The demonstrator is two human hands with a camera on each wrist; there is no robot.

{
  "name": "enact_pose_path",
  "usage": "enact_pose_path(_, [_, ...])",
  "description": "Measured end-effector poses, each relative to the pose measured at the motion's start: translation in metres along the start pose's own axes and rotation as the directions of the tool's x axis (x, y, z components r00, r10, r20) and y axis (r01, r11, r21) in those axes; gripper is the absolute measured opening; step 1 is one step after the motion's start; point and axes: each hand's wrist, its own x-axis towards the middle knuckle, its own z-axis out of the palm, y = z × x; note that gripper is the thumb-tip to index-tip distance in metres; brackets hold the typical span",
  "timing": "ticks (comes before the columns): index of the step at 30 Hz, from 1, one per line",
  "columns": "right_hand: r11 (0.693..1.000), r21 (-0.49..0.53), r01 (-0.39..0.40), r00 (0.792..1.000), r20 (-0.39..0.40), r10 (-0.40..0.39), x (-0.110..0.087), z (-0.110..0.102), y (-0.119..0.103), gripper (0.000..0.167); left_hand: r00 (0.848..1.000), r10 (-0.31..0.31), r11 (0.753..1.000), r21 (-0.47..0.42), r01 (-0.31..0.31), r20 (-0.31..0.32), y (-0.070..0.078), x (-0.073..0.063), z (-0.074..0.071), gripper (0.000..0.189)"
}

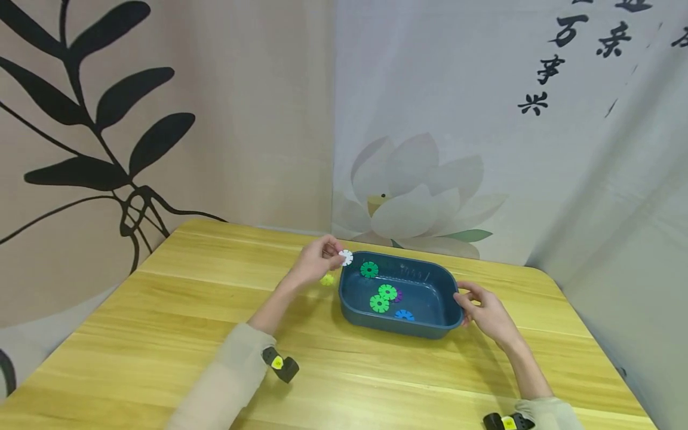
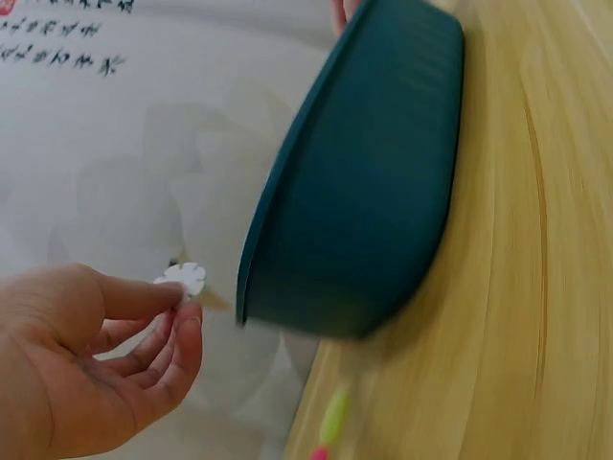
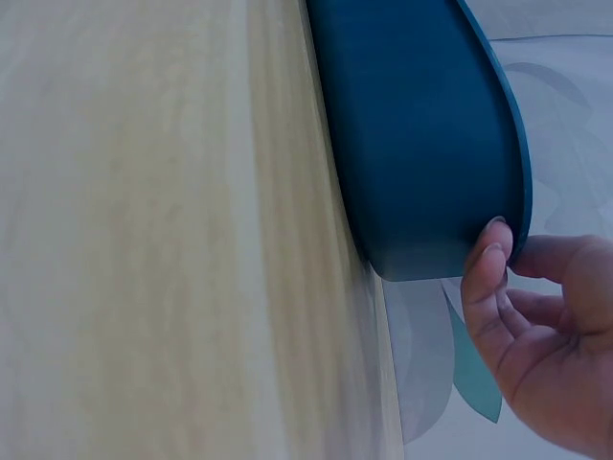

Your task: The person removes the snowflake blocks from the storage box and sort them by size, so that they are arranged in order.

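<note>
Between thumb and fingertips my left hand (image 1: 318, 261) pinches a white notched disc (image 1: 346, 257), held up at the left rim of a dark blue basin (image 1: 400, 325). In the left wrist view the white disc (image 2: 186, 279) faces the camera beside the basin wall. My right hand (image 1: 485, 312) grips the basin's right rim, its thumb and fingers on either side of the edge in the right wrist view. Inside the basin lie a dark green disc (image 1: 369, 270), light green discs (image 1: 379, 303), a purple disc (image 1: 398, 296) and a blue disc (image 1: 404, 315).
A yellow notched disc (image 1: 327, 279) lies on the wooden table (image 1: 344, 382) left of the basin, with a bit of pink (image 2: 320, 453) near it in the left wrist view. A printed curtain (image 1: 269, 119) hangs behind the table's far edge.
</note>
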Motion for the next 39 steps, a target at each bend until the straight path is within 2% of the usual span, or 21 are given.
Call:
enact_pose_path(5, [1.000,-0.008,-0.003,1.000,0.000,0.003,0.000,-0.001,0.001,0.050,0.999,-0.020,0.999,0.039,0.021,-0.026,-0.015,-0.005,-0.028,0.012])
enact_pose_path(10, [1.000,-0.007,-0.011,1.000,-0.001,0.011,0.002,-0.001,0.002,0.049,0.995,-0.079,0.995,0.049,0.082,-0.059,-0.032,-0.010,-0.052,0.013])
enact_pose_path(16, [1.000,-0.007,-0.014,1.000,-0.001,0.014,0.002,-0.001,0.002,0.049,0.982,-0.133,0.983,0.112,0.148,-0.132,-0.053,-0.016,-0.075,0.015])
enact_pose_path(19, [1.000,-0.011,-0.012,1.000,-0.003,0.012,0.001,-0.001,0.001,0.050,0.976,-0.163,0.972,0.146,0.184,-0.142,-0.061,-0.018,-0.083,0.015])
enact_pose_path(24, [1.000,-0.010,-0.006,1.000,-0.004,0.006,0.000,0.000,0.001,0.051,0.965,-0.231,0.951,0.180,0.250,-0.121,-0.069,-0.019,-0.091,0.018])
enact_pose_path(29, [1.000,-0.002,-0.007,1.000,-0.004,0.007,0.000,0.000,0.001,0.050,0.953,-0.282,0.929,0.219,0.299,-0.107,-0.075,-0.017,-0.093,0.019])
enact_pose_path(34, [1.000,-0.004,-0.013,1.000,-0.006,0.013,0.002,-0.001,0.002,0.050,0.952,-0.277,0.910,0.282,0.304,-0.133,-0.080,-0.017,-0.092,0.019])
enact_pose_path(39, [1.000,-0.005,-0.008,1.000,-0.007,0.008,0.002,-0.001,0.003,0.050,0.951,-0.263,0.897,0.321,0.303,-0.163,-0.080,-0.017,-0.090,0.020])
